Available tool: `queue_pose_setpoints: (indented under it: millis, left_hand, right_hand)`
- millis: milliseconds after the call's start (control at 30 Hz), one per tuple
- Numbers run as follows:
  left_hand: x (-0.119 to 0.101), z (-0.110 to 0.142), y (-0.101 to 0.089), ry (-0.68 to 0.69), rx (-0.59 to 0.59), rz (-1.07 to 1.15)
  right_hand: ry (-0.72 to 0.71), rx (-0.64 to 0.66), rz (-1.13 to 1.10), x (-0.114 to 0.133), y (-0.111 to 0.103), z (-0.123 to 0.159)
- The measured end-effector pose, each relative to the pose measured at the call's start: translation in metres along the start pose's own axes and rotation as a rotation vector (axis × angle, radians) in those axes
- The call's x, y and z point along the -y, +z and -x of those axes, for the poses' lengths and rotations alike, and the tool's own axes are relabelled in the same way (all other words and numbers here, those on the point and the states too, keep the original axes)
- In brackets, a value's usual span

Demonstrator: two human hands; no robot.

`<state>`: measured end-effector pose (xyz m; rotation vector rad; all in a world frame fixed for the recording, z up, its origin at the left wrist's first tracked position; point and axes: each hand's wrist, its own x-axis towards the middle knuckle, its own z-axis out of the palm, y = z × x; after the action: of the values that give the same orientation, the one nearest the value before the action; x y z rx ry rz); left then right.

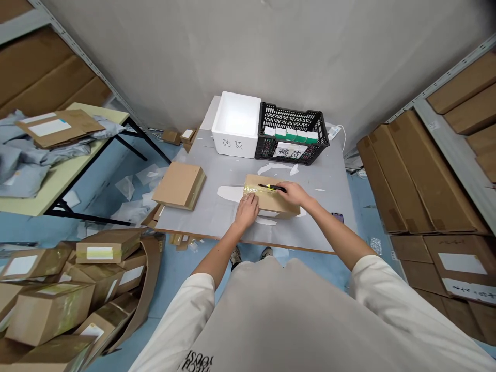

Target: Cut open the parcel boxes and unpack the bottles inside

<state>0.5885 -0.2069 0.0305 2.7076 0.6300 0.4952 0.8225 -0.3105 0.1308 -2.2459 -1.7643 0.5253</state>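
In front of me on the grey-covered table lies a taped cardboard box (282, 205). My right hand (293, 193) is closed around a black and yellow utility knife (272, 187), its tip lying over the clear yellowish tape (253, 189) on the box top. Against the box's left end rests my left hand (248, 207), fingers on the taped edge and holding nothing that I can see. A second cardboard box (179, 185) sits to the left on the table.
A white foam bin (236, 124) and a black crate (292, 135) with green-and-white boxes stand at the table's back. A phone (338, 217) lies by the right edge. Parcels (50, 310) fill a large carton at lower left; stacked cartons (422, 175) line the right.
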Motion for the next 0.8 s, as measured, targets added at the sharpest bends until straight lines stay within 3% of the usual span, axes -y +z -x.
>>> queue_pose_setpoints:
  millis: [133, 300, 800]
  left_hand:
    - [0.008, 0.005, 0.009, 0.022, 0.0, 0.029]
    - [0.013, 0.007, 0.013, 0.027, 0.003, 0.058]
    - [0.011, 0.006, 0.008, 0.001, 0.026, 0.104]
  right_hand:
    - [0.016, 0.111, 0.162, 0.026, 0.012, -0.02]
    - [0.021, 0.143, 0.236, 0.044, 0.021, -0.033]
    - [0.059, 0.172, 0.31, 0.064, 0.025, -0.038]
